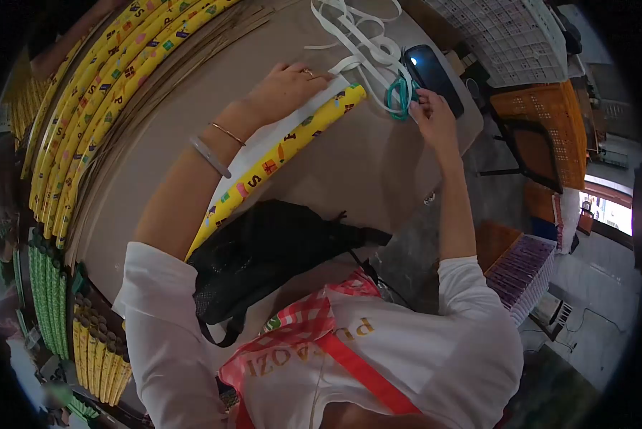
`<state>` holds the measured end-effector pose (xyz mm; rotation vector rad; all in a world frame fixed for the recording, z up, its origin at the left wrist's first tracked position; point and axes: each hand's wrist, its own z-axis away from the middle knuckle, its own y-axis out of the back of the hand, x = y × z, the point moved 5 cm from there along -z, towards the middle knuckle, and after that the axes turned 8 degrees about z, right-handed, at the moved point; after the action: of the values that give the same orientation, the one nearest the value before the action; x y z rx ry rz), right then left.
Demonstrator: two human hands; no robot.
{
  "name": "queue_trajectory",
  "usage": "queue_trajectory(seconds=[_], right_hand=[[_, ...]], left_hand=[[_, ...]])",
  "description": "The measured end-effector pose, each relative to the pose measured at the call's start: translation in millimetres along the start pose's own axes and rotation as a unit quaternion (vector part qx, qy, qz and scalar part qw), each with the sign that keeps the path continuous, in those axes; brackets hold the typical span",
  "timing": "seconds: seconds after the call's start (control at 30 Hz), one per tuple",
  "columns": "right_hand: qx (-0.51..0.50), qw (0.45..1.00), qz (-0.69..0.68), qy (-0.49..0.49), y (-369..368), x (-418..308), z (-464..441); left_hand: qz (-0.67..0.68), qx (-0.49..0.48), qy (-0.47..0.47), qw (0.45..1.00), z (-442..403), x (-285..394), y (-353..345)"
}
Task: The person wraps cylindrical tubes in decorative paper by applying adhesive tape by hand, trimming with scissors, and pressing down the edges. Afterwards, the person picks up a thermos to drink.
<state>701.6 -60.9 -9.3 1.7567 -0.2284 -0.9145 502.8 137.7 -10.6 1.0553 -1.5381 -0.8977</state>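
Observation:
My left hand (285, 91) lies over the white underside of a sheet of yellow printed paper, beside its rolled part (281, 154). The fingers point right, close to the end of a white ribbon (364, 53), and look spread on the sheet. My right hand (432, 114) is closed on the teal handles of scissors (399, 98), at the right side of the table (342, 171). The loose ribbon is tangled around the scissors. A dark phone (434, 75) lies just beyond my right hand.
Yellow printed rolls (99, 107) line the far left, with thin brown strips (160, 82) beside them. A black bag (271, 247) rests at the near table edge. Green rolls (47, 300) stand lower left. Orange crates (542, 129) and a white basket (496, 32) are at right.

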Motion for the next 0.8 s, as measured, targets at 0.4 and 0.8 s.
queue_trajectory(seconds=[0.4, 0.8], right_hand=[[-0.037, 0.99, 0.117, -0.061, 15.7, -23.6, 1.1], [-0.225, 0.615, -0.737, -0.167, 57.6, 4.2, 103.5]], left_hand=[[-0.002, -0.017, 0.014, 1.0, -1.8, -0.6, -1.5], [-0.016, 0.003, 0.016, 1.0, -0.5, -4.1, -5.4]])
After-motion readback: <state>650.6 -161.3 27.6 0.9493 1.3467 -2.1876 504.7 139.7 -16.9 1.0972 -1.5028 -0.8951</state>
